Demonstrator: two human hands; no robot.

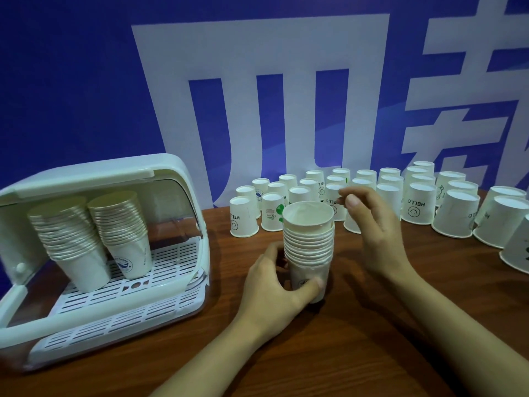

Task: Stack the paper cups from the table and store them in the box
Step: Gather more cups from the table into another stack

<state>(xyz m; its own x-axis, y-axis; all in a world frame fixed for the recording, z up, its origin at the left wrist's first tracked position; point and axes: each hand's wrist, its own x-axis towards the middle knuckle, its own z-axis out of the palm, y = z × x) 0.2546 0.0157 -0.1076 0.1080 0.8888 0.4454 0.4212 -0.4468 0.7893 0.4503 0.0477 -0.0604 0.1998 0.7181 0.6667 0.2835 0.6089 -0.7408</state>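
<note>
Stacking goes best, by the look of it, if each new cup is dropped squarely over the pile so the rolled rims seat evenly and the column stays straight. Largest is the wooden counter (pixel 357 339), dark and smooth, backed by a blue wall banner (pixel 86 81) with big white characters. At nine o'clock sits the box (pixel 177 179), a pale glossy plastic cabinet with rounded corners, its clear lid lifted and a slotted white tray inside carrying two inverted cup piles (pixel 94 233). From twelve to three o'clock stand the loose paper cups (pixel 418 207), upside down, thin matte tapered shells printed with small faces and logos. At centre rises the stack in hand (pixel 310 242), inverted, its rims ribbing the side. The left hand (pixel 274 285) grips its base, thumb across the front; the right hand (pixel 372 224) hovers just beside the top, fingers loosely curled, holding nothing.
</note>
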